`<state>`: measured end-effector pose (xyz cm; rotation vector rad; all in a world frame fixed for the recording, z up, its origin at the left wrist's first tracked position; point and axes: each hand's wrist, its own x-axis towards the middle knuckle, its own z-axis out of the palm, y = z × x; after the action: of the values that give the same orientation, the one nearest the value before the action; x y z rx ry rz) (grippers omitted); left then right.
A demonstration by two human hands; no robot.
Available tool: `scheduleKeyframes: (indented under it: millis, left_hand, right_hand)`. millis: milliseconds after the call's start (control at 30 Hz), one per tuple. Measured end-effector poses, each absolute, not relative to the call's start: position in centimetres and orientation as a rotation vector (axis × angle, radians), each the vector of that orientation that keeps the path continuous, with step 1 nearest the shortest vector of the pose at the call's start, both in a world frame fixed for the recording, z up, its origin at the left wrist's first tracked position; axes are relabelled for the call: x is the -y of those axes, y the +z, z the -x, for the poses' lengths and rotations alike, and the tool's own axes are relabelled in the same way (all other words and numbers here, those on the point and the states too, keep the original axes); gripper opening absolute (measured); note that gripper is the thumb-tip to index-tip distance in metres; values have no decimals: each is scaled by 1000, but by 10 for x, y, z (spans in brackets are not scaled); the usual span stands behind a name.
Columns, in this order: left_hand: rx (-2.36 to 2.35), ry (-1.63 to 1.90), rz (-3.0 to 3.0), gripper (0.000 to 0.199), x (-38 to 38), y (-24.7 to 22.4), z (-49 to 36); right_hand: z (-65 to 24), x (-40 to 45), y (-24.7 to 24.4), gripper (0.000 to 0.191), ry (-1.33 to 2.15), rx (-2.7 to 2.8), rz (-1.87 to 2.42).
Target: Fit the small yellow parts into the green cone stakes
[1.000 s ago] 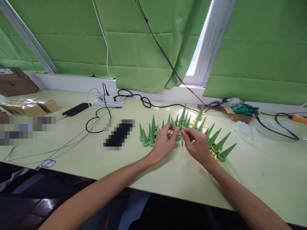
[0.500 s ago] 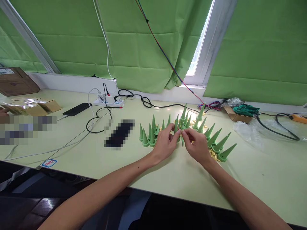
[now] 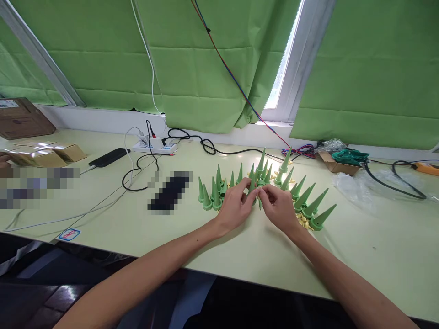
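My left hand point(image 3: 236, 203) and my right hand point(image 3: 278, 205) meet at the fingertips above the table, each with thumb and fingers pinched. A green cone tip points down between them, and another green cone rises just behind my left fingers. What exactly each hand grips is partly hidden by the fingers. Several green cones point(image 3: 206, 200) stand to the left of my hands, and more stand behind. On the right, other green cones point(image 3: 320, 219) lean over, with small yellow pieces point(image 3: 303, 221) around their bases.
A dark pixelated object point(image 3: 170, 192) lies left of the cones. Beyond it are a black device point(image 3: 109, 157), a power strip point(image 3: 156, 145) and loose cables. Gold boxes point(image 3: 50, 155) sit at far left. An open carton point(image 3: 338, 164) and clear plastic point(image 3: 353, 188) lie at right.
The view has shifted very slightly. My hands stay together at the fingertips, with only a tiny change in finger position.
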<state>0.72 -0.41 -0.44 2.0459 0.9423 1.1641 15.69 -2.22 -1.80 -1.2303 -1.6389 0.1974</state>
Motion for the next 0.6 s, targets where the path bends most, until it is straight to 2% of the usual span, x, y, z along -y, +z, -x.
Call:
scheduleKeyframes:
  millis: [300,600]
  left_hand:
    - [-971,1173,-2057,24,5,-3,-7]
    - [-946,1195,-2113,23,4,-5,-7]
  right_hand:
    - [-154,23,-17,40,240,1632,1271]
    - [-155,21,-21,41,306,1689,1264]
